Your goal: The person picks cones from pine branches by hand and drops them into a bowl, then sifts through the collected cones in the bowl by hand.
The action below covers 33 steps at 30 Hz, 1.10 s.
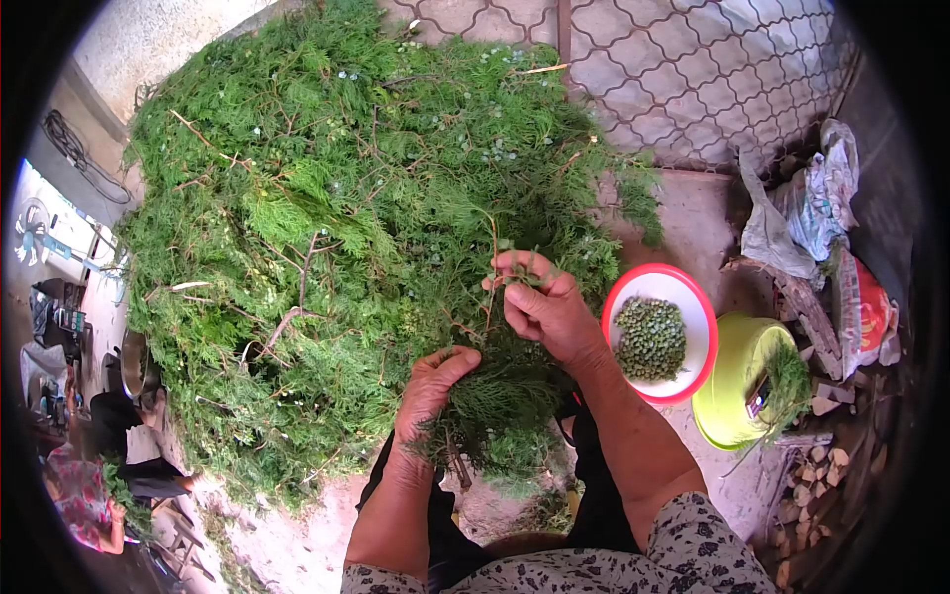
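Observation:
My left hand (435,386) is closed on a conifer sprig (493,243), thumb and fingers pinching near its lower end. A darker, feathery bunch of conifer foliage (505,401) hangs beside and below this hand, over my lap. Higher up, my right hand (542,302) pinches the same sprig, where small green bits show at the fingertips; whether they are cones or leaves I cannot tell. Both hands are in front of a big heap of cut conifer branches (327,188). Right of my right wrist stands a white basin with a red rim (700,327), holding many small green cones (650,340).
A yellow-green tub (717,391) with a conifer sprig (788,386) at its edge stands beyond the basin. Firewood (811,490) and plastic sacks (821,208) line the right side. Metal lattice (693,79) borders the back. Another person (84,495) sits at lower left, holding greenery.

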Available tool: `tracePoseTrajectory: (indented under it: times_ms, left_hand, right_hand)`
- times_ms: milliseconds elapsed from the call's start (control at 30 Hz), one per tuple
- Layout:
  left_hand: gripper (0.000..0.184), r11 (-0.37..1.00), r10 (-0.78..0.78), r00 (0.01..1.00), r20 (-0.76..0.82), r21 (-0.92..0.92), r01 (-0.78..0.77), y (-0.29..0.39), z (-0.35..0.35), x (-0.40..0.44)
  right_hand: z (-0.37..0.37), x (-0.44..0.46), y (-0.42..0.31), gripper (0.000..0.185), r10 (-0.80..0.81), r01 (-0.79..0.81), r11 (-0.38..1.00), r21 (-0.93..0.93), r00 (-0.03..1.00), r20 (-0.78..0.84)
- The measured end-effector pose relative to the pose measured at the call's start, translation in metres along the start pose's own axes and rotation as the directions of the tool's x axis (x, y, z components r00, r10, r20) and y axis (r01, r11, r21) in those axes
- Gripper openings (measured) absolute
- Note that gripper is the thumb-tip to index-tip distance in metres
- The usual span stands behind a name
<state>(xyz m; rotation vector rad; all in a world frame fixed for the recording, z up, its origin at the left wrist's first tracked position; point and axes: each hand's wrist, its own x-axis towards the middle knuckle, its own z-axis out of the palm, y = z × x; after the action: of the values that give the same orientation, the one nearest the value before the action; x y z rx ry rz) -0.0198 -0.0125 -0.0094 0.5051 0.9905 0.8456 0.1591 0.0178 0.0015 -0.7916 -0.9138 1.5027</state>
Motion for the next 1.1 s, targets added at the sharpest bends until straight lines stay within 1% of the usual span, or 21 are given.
tracePoseTrajectory:
  times_ms: [133, 233, 300, 333, 400, 433, 500, 533, 600, 633, 700, 733, 800, 833, 900, 933, 967, 1000, 1033, 1067, 1100]
  left_hand:
    - [0.012, 1.0, -0.005, 1.0, 0.011, -0.019, 0.005, 0.0, 0.001, 0.0]
    - [0.012, 1.0, -0.001, 1.0, 0.025, -0.011, 0.002, -0.002, -0.001, 0.001]
    - [0.012, 1.0, -0.01, 1.0, 0.015, -0.003, 0.01, -0.001, 0.0, 0.0]
    - [0.012, 1.0, -0.011, 1.0, 0.014, -0.003, 0.011, 0.0, 0.0, 0.0]
    - [0.012, 1.0, 0.019, 1.0, -0.012, -0.003, -0.019, 0.001, 0.001, -0.002]
    - [0.012, 1.0, 0.019, 1.0, -0.013, -0.003, -0.019, 0.002, 0.001, -0.002]
    - [0.012, 0.998, 0.059, 0.997, -0.043, 0.026, -0.058, 0.005, 0.0, -0.004]
    - [0.012, 0.998, 0.058, 0.997, -0.043, 0.025, -0.057, 0.006, -0.002, -0.003]
    - [0.01, 0.993, 0.106, 0.994, -0.035, 0.047, -0.104, 0.006, -0.006, -0.002]
    - [0.01, 0.994, 0.105, 0.994, -0.035, 0.046, -0.104, 0.006, -0.008, -0.001]
    - [0.009, 0.984, 0.126, 0.992, -0.022, 0.131, -0.122, 0.004, -0.012, 0.001]
    - [0.009, 0.984, 0.125, 0.992, -0.022, 0.132, -0.121, 0.003, -0.013, 0.002]
    - [0.01, 0.969, 0.157, 0.987, -0.039, 0.2, -0.146, 0.001, -0.015, 0.002]
    - [0.01, 0.969, 0.157, 0.987, -0.038, 0.199, -0.146, 0.001, -0.016, 0.001]
    - [0.01, 0.982, 0.158, 0.987, -0.036, 0.106, -0.154, 0.005, -0.018, -0.002]
    - [0.01, 0.983, 0.158, 0.987, -0.041, 0.106, -0.153, 0.005, -0.017, -0.003]
    - [0.011, 0.986, 0.146, 0.988, -0.043, 0.091, -0.141, 0.005, -0.015, -0.004]
    - [0.011, 0.988, 0.135, 0.99, -0.041, 0.076, -0.131, 0.005, -0.013, -0.004]
    - [0.011, 0.988, 0.134, 0.99, -0.039, 0.077, -0.131, 0.005, -0.012, -0.003]
    - [0.011, 0.991, 0.129, 0.99, -0.052, 0.048, -0.127, 0.005, -0.011, -0.003]
    - [0.011, 0.992, 0.125, 0.99, -0.067, 0.019, -0.124, 0.006, -0.01, -0.002]
  right_hand:
    - [-0.007, 0.002, 0.008, 0.02, -0.013, 0.013, 1.0, -0.007, 0.999, 0.032]
    - [-0.009, 0.002, 0.007, 0.02, 0.01, -0.011, 1.0, 0.018, 0.998, 0.06]
    - [-0.007, 0.0, 0.002, 0.018, 0.03, -0.029, 0.998, -0.063, 0.999, 0.021]
    - [-0.008, 0.0, 0.002, 0.018, 0.031, -0.03, 0.998, -0.063, 0.999, 0.02]
    - [-0.01, 0.0, 0.002, 0.018, 0.016, -0.016, 0.972, -0.236, 1.0, 0.002]
    - [-0.011, 0.0, 0.002, 0.018, 0.017, -0.016, 0.972, -0.235, 1.0, 0.002]
    - [-0.013, -0.001, 0.002, 0.014, -0.016, -0.003, 0.949, -0.314, 0.998, -0.058]
    - [-0.015, -0.001, 0.001, 0.014, -0.015, -0.004, 0.949, -0.315, 0.998, -0.058]
    - [-0.019, -0.002, 0.002, 0.011, -0.025, -0.027, 0.912, -0.409, 0.992, -0.121]
    - [-0.022, -0.002, 0.004, 0.011, -0.025, -0.027, 0.912, -0.41, 0.992, -0.122]
    - [-0.028, -0.001, 0.01, 0.011, -0.075, 0.022, 0.883, -0.469, 0.993, -0.095]
    - [-0.031, -0.001, 0.011, 0.011, -0.075, 0.022, 0.883, -0.468, 0.993, -0.096]
    - [-0.036, 0.0, 0.01, 0.011, -0.131, 0.039, 0.809, -0.587, 0.985, -0.114]
    - [-0.044, 0.001, 0.006, 0.011, -0.131, 0.039, 0.808, -0.588, 0.985, -0.114]
    - [-0.057, 0.003, -0.001, 0.012, -0.022, -0.014, 0.844, -0.536, 0.998, -0.06]
    - [-0.056, 0.003, 0.001, 0.012, -0.018, -0.016, 0.845, -0.534, 0.998, -0.058]
    - [-0.053, 0.001, 0.001, 0.012, 0.041, -0.068, 0.936, -0.345, 0.996, -0.085]
    - [-0.051, 0.0, 0.002, 0.011, 0.101, -0.115, 0.983, -0.143, 0.99, -0.101]
    - [-0.05, 0.0, 0.004, 0.011, 0.1, -0.114, 0.983, -0.143, 0.99, -0.103]
    - [-0.05, 0.001, 0.007, 0.011, 0.12, -0.114, 0.992, 0.059, 0.986, -0.119]
    - [-0.049, 0.002, 0.011, 0.011, 0.143, -0.106, 0.96, 0.259, 0.981, -0.128]
